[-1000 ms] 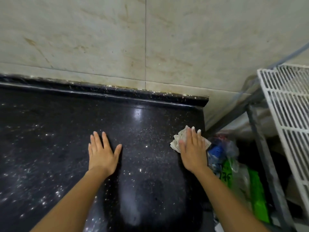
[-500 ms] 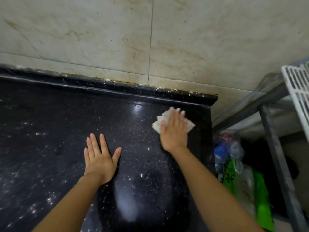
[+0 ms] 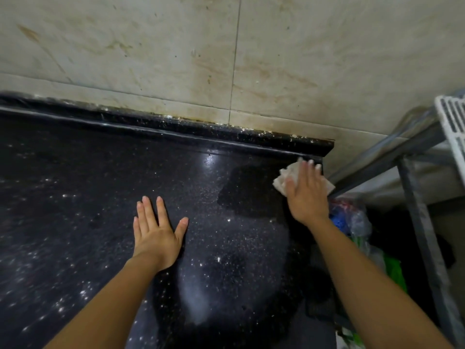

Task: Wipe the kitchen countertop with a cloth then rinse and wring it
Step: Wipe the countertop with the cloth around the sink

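The cloth, a small pale folded rag, lies in the right-centre of the frame at the far right corner of the black speckled countertop, close to the back ledge. It looks soft, limp and light, likely damp, so it should bunch easily; gathering its folded middle seems the surest hold. The right hand presses it flat with straight fingers. The left hand rests spread and empty mid-frame. Plastic bags sit beyond the counter's edge.
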Motion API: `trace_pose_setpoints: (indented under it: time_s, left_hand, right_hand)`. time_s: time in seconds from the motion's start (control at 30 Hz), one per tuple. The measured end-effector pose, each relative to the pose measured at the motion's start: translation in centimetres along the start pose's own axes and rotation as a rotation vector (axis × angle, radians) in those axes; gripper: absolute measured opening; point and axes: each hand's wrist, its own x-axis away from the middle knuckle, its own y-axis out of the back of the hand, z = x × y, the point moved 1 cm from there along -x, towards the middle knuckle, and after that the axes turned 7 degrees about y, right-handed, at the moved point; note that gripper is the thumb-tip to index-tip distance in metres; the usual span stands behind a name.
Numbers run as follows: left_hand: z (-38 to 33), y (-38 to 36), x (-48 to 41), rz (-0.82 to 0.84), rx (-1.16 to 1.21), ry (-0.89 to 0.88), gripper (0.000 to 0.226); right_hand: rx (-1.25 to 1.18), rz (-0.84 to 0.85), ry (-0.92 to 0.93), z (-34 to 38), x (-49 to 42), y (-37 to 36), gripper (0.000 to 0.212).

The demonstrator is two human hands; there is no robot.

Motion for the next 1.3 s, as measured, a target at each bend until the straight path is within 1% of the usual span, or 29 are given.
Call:
trace_pose_setpoints:
  time_s: [0.07, 0.13, 0.2, 0.23, 0.3, 0.4, 0.5, 0.57, 0.7, 0.73, 0.77, 0.97, 1.1, 1.17, 1.3]
  left_hand:
    - [0.0, 0.0, 0.0, 0.003, -0.005, 0.000, 0.080]
    - [0.0, 0.0, -0.1, 0.015, -0.014, 0.002, 0.080]
    - [0.0, 0.0, -0.2, 0.024, -0.018, 0.004, 0.080]
    - [0.0, 0.0, -0.3, 0.025, -0.019, 0.004, 0.079]
    - [0.0, 0.0, -0.4, 0.027, -0.017, 0.002, 0.079]
    - [0.0, 0.0, -0.5, 0.029, -0.014, 0.002, 0.079]
    - [0.0, -0.1, -0.5, 0.026, -0.014, 0.008, 0.078]
    - [0.0, -0.1, -0.5, 0.023, -0.020, 0.012, 0.077]
    - [0.0, -0.1, -0.5, 0.015, -0.026, 0.006, 0.078]
    - [0.1, -0.1, -0.5, 0.011, -0.027, 0.004, 0.078]
    - [0.1, -0.1, -0.5, 0.008, -0.029, 0.001, 0.078]
    - [0.2, -0.4, -0.5, -0.009, -0.034, -0.003, 0.078]
    - [0.6, -0.9, -0.3, -0.081, 0.010, -0.023, 0.078]
    - [0.9, -1.1, 0.2, -0.166, 0.028, -0.043, 0.076]
    - [0.6, -3.0, 3.4, -0.286, 0.081, -0.106, 0.072]
  right_hand:
    - [-0.033, -0.049, -0.198, 0.1, -0.7, -0.2, 0.064]
    - [-0.084, -0.082, -0.376, 1.9, -1.7, -0.5, 0.065]
    - [-0.125, -0.100, -0.478, 4.5, -2.6, -0.9, 0.066]
    - [-0.132, -0.102, -0.480, 6.0, -3.0, -1.2, 0.066]
    - [-0.130, -0.091, -0.420, 9.3, -3.7, -2.2, 0.066]
    - [-0.108, -0.031, -0.269, 14.9, -3.8, -4.1, 0.069]
    - [-0.084, 0.048, -0.027, 19.8, -3.0, -5.6, 0.069]
    - [-0.031, 0.104, 0.143, 21.0, -2.4, -6.2, 0.068]
    - [0.066, 0.231, 0.513, 18.2, -2.3, -5.2, 0.065]
    - [0.077, 0.251, 0.557, 16.9, -2.3, -4.7, 0.064]
    - [0.081, 0.257, 0.558, 15.5, -2.4, -4.1, 0.064]
    - [0.082, 0.187, 0.391, 5.7, -1.2, -0.8, 0.060]
    - [0.042, 0.103, 0.184, 0.3, -0.1, 0.0, 0.059]
    - [0.032, 0.097, 0.133, -0.9, 0.6, 0.1, 0.059]
    - [0.003, 0.124, 0.097, -0.8, 3.1, 0.0, 0.052]
